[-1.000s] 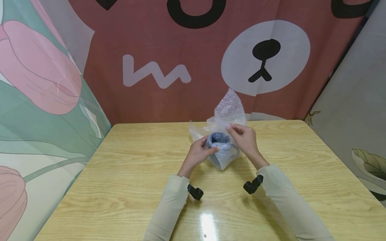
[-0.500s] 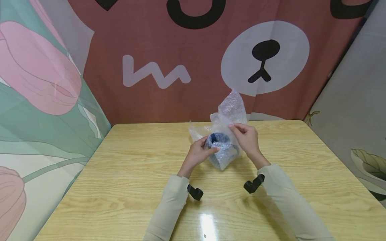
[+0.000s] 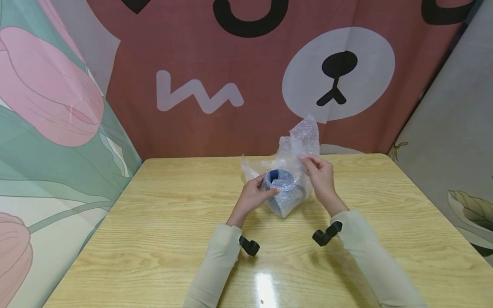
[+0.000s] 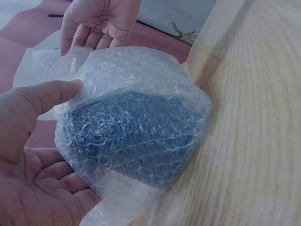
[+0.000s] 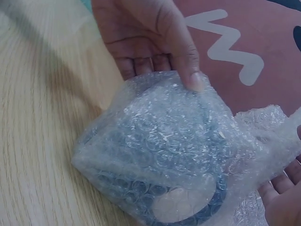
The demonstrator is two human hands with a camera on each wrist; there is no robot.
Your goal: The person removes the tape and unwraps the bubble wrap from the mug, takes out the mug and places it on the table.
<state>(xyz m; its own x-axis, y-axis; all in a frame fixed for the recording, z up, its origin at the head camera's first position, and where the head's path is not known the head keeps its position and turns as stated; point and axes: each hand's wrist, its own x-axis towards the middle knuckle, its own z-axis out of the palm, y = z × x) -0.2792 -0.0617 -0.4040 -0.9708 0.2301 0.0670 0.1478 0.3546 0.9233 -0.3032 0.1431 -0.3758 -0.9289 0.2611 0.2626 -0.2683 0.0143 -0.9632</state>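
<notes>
A blue mug [image 3: 274, 174] stands on the table inside a sheet of clear bubble wrap [image 3: 304, 134]. Its round mouth faces up in the head view, and a loop like a handle shows through the plastic in the right wrist view. My left hand [image 3: 252, 196] grips the wrapped mug from the left, thumb at the near rim and fingers along the far side. With thumb and fingertips, my right hand [image 3: 322, 179] pinches a raised part of the bubble wrap just right of the mouth. Layers of plastic blur the mug's surface.
The wooden table [image 3: 154, 222] spreads out around the mug. Behind its far edge hangs a red cloth [image 3: 192, 132] with a bear face, and patterned cloths hang at both sides. Loose bubble wrap sticks up near the back edge.
My right hand has drawn the bubble wrap to the right and slightly back, away from the mouth. More of the blue inside shows. The left hand has stayed put.
</notes>
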